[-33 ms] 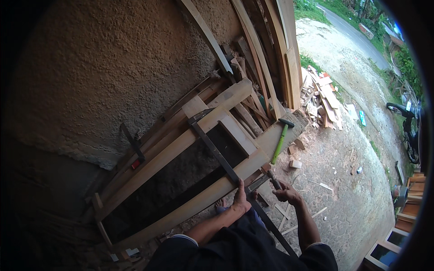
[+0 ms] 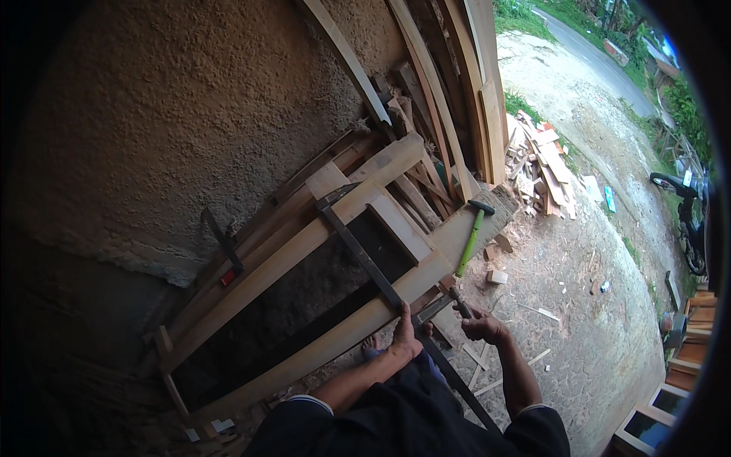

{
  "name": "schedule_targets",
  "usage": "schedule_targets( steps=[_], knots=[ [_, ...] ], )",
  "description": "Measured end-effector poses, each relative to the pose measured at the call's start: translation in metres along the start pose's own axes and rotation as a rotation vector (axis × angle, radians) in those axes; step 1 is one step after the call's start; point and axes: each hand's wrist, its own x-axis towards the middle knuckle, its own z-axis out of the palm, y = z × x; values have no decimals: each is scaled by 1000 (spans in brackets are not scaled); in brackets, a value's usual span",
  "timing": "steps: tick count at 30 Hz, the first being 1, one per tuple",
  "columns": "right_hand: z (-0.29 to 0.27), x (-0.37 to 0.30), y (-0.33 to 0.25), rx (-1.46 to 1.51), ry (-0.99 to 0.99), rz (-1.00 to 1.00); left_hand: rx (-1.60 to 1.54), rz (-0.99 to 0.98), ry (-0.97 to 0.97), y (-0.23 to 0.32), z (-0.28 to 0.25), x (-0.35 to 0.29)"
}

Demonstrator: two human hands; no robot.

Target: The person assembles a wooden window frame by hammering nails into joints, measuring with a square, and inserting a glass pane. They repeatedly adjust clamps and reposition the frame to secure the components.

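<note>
A wooden frame (image 2: 263, 269) of pale boards lies in front of me, with a dark opening inside it. Across its right part runs a long dark metal bar clamp (image 2: 364, 263). My left hand (image 2: 406, 340) is closed round the clamp near the frame's near edge, thumb up along the metal. My right hand (image 2: 485, 327) grips the clamp's handle (image 2: 461, 305), just right of the frame's corner; its fingers are curled and partly hidden. A hammer (image 2: 471, 240) with a green handle and dark head rests on the wide board at the frame's right end.
A second clamp (image 2: 222, 242) with a red part sits on boards by the rough wall (image 2: 175, 137). Long planks (image 2: 432, 91) lean at the back. A scrap-wood heap (image 2: 544, 164) and offcuts lie on the ground to the right, with a motorcycle (image 2: 685, 221) beyond.
The fingers of my right hand have shifted very slightly on the clamp's handle. My left hand, the frame and the hammer stay where they were.
</note>
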Motion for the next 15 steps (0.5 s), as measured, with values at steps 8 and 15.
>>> schedule_targets(
  steps=[8,15],
  knots=[
    [22,-1,10,-672,380,-145,51,41,12,1,4,-4],
    [43,-2,13,-657,617,-440,33,29,-27,7,12,0]
  ],
)
